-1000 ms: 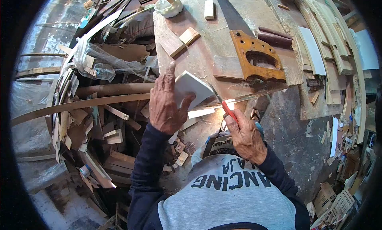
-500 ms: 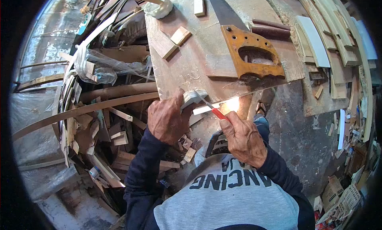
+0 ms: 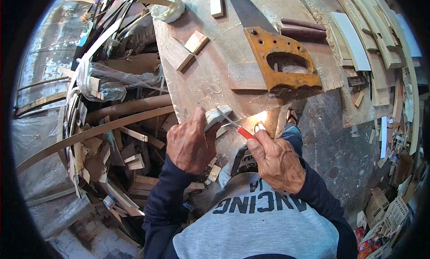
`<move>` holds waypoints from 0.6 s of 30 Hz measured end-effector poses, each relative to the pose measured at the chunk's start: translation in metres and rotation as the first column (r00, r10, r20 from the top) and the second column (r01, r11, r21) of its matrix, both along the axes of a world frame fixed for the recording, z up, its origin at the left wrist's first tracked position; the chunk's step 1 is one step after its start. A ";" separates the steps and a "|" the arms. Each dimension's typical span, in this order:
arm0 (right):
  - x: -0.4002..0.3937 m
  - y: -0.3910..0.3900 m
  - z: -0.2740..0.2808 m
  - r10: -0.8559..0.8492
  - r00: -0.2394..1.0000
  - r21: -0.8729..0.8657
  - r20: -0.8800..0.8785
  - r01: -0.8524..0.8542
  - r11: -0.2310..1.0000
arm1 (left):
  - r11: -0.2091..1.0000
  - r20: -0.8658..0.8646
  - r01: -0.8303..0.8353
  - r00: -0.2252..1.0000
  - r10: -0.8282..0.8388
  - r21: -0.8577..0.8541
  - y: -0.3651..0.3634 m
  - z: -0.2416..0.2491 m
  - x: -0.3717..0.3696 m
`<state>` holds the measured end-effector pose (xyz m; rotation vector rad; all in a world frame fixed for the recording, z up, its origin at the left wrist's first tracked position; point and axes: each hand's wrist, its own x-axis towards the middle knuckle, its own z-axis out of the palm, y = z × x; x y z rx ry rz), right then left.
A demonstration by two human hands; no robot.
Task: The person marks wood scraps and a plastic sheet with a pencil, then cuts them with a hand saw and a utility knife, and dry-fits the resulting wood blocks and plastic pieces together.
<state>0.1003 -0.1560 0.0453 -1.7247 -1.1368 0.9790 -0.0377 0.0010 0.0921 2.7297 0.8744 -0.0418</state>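
Observation:
My left hand (image 3: 190, 144) is closed around a small pale wood block (image 3: 217, 116), holding it at the near edge of the wooden board (image 3: 210, 57). Held in the closed fingers of my right hand (image 3: 281, 162) is a small red-handled knife (image 3: 245, 133). Its thin blade slants up to the left and lies against the block's near side; whether it is cutting in cannot be made out. Thin curled shavings lie on the board just beyond the block. My left fingers hide the block's lower end.
A handsaw (image 3: 256, 53) with an orange wooden handle lies on the board beside a flat wood piece (image 3: 246, 76). Two joined blocks (image 3: 177, 53), a small block (image 3: 217, 5) and a plastic-wrapped container (image 3: 168, 10) are farther back. Scrap wood (image 3: 134, 138) piles up at left; planks (image 3: 380, 35) lie at right.
Both hands appear slightly lower in view, the right one also a little farther right. The block and knife are still held, and the board's contents have shifted slightly left in view.

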 end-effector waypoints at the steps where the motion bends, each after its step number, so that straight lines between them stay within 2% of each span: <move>1: 0.001 0.000 0.001 0.009 1.000 -0.015 0.007 -0.009 1.000 | 1.000 0.011 -0.002 1.000 0.002 -0.010 0.000 -0.001 -0.001; 5: -0.001 0.006 0.006 -0.015 0.999 -0.050 0.046 0.018 0.999 | 0.999 0.018 -0.028 0.999 0.028 -0.023 -0.002 -0.001 -0.002; 11: -0.008 0.019 0.014 -0.014 0.972 -0.117 0.235 0.043 0.992 | 1.000 0.023 -0.022 1.000 0.022 -0.006 -0.001 -0.003 -0.003; 14: -0.008 0.016 0.008 -0.020 0.976 -0.080 0.217 0.038 0.996 | 0.999 -0.048 -0.038 0.998 0.039 0.025 -0.002 -0.001 -0.002; 18: -0.005 0.003 0.003 -0.002 0.979 -0.036 0.206 0.010 0.999 | 1.000 -0.004 -0.027 1.000 0.027 0.004 -0.001 -0.001 -0.002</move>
